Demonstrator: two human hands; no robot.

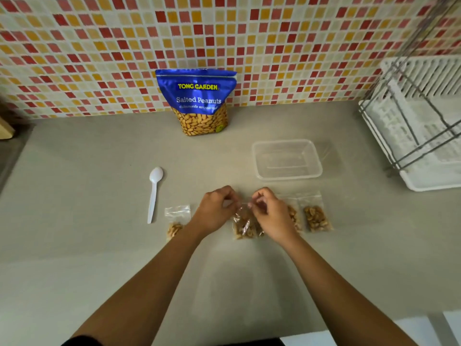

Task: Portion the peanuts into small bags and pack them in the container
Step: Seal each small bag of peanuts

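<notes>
A blue bag of salted peanuts [199, 101] stands against the tiled wall. In the middle of the counter, my left hand [215, 211] and my right hand [270, 213] both pinch the top edge of a small clear bag of peanuts [244, 226]. Another small filled bag [175, 222] lies to the left of my left wrist. Two more filled bags lie to the right: one [294, 217] partly hidden behind my right hand, one [315, 217] fully in view. A clear rectangular container [260, 159] sits empty beyond my right hand.
A white plastic spoon [154, 193] lies on the grey counter [87, 221] to the left. A white dish rack with a wire frame [424, 126] stands at the right. A wooden object [6, 128] shows at the far left edge.
</notes>
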